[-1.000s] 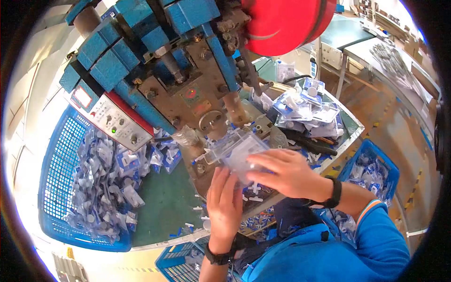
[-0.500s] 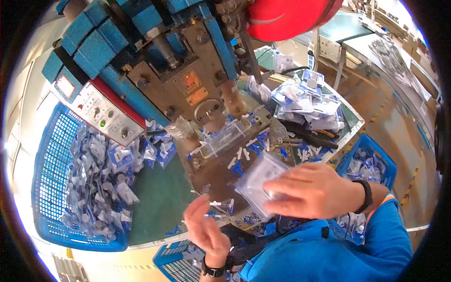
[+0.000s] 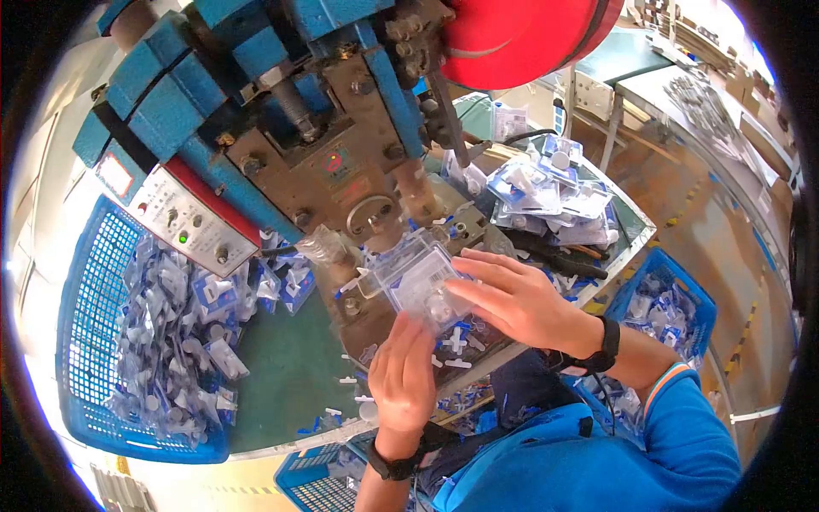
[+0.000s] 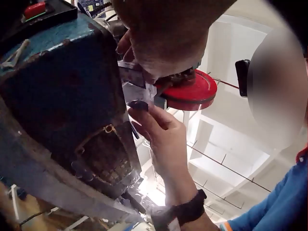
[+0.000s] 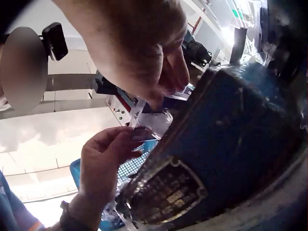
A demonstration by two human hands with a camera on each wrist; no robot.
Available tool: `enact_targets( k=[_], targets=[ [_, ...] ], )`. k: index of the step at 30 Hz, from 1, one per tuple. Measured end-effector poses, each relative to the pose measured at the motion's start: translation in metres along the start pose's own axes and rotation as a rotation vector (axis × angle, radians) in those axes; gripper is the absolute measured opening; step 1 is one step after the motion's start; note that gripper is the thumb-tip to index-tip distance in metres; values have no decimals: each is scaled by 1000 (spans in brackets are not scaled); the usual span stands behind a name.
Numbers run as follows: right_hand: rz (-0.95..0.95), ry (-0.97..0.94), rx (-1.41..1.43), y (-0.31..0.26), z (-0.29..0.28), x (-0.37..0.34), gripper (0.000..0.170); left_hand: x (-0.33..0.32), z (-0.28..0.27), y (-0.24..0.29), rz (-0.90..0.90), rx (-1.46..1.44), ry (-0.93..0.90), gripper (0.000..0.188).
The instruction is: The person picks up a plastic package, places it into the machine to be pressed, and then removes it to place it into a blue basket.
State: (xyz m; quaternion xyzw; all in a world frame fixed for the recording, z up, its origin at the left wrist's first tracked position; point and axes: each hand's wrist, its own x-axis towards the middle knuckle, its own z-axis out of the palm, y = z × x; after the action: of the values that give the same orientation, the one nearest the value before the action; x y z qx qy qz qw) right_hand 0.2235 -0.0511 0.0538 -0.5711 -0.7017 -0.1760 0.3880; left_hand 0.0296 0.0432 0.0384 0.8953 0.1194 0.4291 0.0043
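Observation:
A clear plastic blister pack [image 3: 418, 286] with a printed card inside lies tilted at the lower die of a blue press [image 3: 256, 94], under its ram. My left hand [image 3: 403, 375] pinches the pack's near left edge, fingers pointing forward. At the right edge, my right hand [image 3: 525, 303] grips the same pack with its thumb underneath. The right wrist view has the pack's clear corner [image 5: 156, 122] between both hands, the left hand [image 5: 103, 156] pinching it from below. The right hand [image 4: 166, 137] shows likewise in the left wrist view, thumb and fingers closed on the pack.
Left of the press stands a blue basket [image 3: 90, 299] full of packs. A heap of packs [image 3: 554, 188] lies at the right of the bench, and another blue basket [image 3: 682, 294] sits lower right. White and blue offcuts [image 3: 456, 341] litter the press bed. A control box [image 3: 200, 218] faces left.
Half a second ago my right hand held a pack back from the die, with the left hand apart and off it. Now both hands hold a pack at the die, much as a second ago.

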Motion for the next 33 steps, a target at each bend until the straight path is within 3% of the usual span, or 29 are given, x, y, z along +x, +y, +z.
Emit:
enact_targets(
  k=[3, 9, 13, 16, 25, 28, 33],
  targets=[
    [27, -164, 4, 10, 0, -7, 31, 2, 2, -3, -25, 26, -34, 28],
    [-73, -80, -36, 27, 16, 1, 32, 10, 2, -8, -94, 61, -69, 22],
    [-52, -114, -13, 17, 8, 0, 30, 3, -3, -8, -82, 20, -91, 31],
    [-63, -114, -34, 24, 10, 2, 29, 6, 5, -11, -105, 43, -79, 22],
    [-50, -115, -62, 27, 16, 6, 29, 10, 6, -17, -120, 15, -95, 25],
    [-44, -106, -56, 26, 17, 8, 29, 8, 6, -21, -85, 34, -139, 38],
    [-54, -108, -56, 28, 17, 7, 27, 11, 4, -18, -121, -5, -136, 30]
  ],
)
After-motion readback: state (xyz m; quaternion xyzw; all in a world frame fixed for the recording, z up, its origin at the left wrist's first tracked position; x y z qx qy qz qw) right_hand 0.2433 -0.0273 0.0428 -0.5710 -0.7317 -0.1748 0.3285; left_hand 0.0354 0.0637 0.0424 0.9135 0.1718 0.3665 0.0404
